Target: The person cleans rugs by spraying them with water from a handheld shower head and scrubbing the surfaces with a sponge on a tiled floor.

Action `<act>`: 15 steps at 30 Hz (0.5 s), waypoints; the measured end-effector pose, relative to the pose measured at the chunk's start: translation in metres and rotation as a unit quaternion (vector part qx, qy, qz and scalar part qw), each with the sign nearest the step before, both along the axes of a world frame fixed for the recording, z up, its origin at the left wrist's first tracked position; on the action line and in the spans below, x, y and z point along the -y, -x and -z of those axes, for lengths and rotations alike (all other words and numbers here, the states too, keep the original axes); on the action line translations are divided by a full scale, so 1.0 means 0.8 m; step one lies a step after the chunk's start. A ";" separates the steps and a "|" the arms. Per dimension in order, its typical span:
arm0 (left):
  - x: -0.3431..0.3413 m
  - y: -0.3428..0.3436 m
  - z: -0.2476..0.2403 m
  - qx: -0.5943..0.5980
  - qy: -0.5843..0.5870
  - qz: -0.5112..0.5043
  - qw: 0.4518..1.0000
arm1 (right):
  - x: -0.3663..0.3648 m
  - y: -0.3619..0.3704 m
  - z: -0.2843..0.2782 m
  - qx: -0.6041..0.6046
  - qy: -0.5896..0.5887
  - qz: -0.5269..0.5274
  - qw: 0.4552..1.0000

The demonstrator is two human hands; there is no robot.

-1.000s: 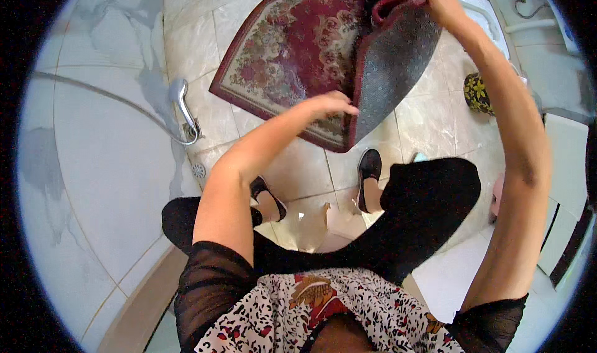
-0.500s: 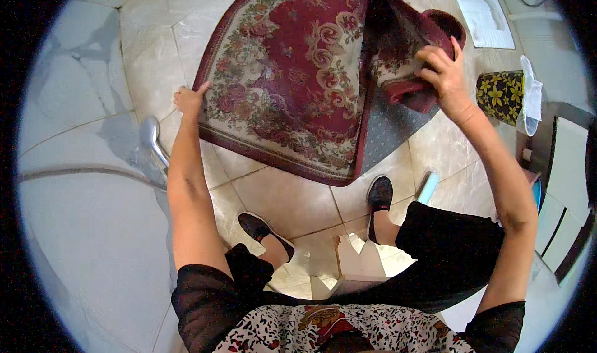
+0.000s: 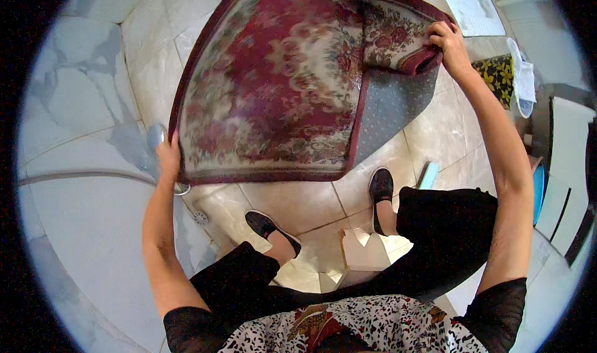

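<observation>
A dark red rug (image 3: 261,73) with a cream floral pattern spreads across the tiled floor in front of me, slightly smeared by motion. Its left edge is gripped by my left hand (image 3: 166,153), thumb on the edge, beside a silver shower head (image 3: 157,135). At the upper right my right hand (image 3: 446,42) is closed on the folded-over corner of the rug, which curls into a loose roll. Beneath that fold shows the grey dotted backing (image 3: 395,107).
A squat toilet (image 3: 471,8) is at the far right, with a yellow-flowered bin (image 3: 494,78) holding a white liner nearer. A light blue block (image 3: 428,175) lies by my right shoe (image 3: 381,185). A low stool (image 3: 365,252) is between my legs. A drain (image 3: 200,217) sits left.
My left hand has drawn the rug's left edge toward me and to the left. My right hand has moved up slightly, and the folded corner has turned, showing more of its floral face.
</observation>
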State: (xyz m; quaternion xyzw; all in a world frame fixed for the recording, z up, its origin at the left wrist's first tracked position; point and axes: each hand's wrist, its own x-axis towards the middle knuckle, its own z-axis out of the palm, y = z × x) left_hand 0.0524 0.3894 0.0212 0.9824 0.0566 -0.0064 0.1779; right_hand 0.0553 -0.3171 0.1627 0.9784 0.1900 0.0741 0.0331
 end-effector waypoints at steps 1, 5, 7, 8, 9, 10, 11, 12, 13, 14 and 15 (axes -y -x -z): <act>-0.050 0.033 0.000 -0.028 -0.034 -0.003 0.999 | -0.001 -0.004 0.007 -0.002 0.001 0.027 1.000; -0.007 0.093 0.000 -0.160 -0.119 0.008 0.980 | 0.053 0.007 0.009 0.016 0.003 0.036 0.999; -0.023 0.113 0.012 -0.222 -0.170 0.009 0.960 | 0.040 0.007 0.019 0.034 0.018 0.020 0.999; -0.044 0.126 0.020 -0.221 -0.173 0.006 0.960 | 0.040 0.003 0.018 0.027 0.003 0.020 0.999; -0.075 0.136 0.026 -0.252 -0.134 -0.010 0.958 | 0.037 -0.003 0.020 0.022 -0.016 0.021 0.999; -0.091 0.139 0.032 -0.284 -0.091 -0.022 0.954 | 0.041 -0.009 0.022 -0.008 -0.087 0.088 0.992; -0.064 0.133 0.040 -0.290 -0.080 -0.011 0.954 | 0.061 -0.003 0.019 -0.042 -0.142 0.161 0.976; -0.028 0.130 0.033 -0.348 -0.051 -0.040 0.935 | 0.071 0.010 0.006 0.000 -0.019 0.081 0.997; -0.005 0.123 0.025 -0.397 -0.025 -0.071 0.915 | 0.079 0.020 -0.002 -0.004 0.003 0.095 0.995; -0.026 0.120 0.034 -0.393 -0.026 -0.077 0.916 | 0.082 0.019 -0.002 0.006 -0.004 0.121 0.993; -0.074 0.121 0.045 -0.408 -0.004 -0.117 0.905 | 0.075 0.013 0.008 0.014 -0.021 0.144 0.989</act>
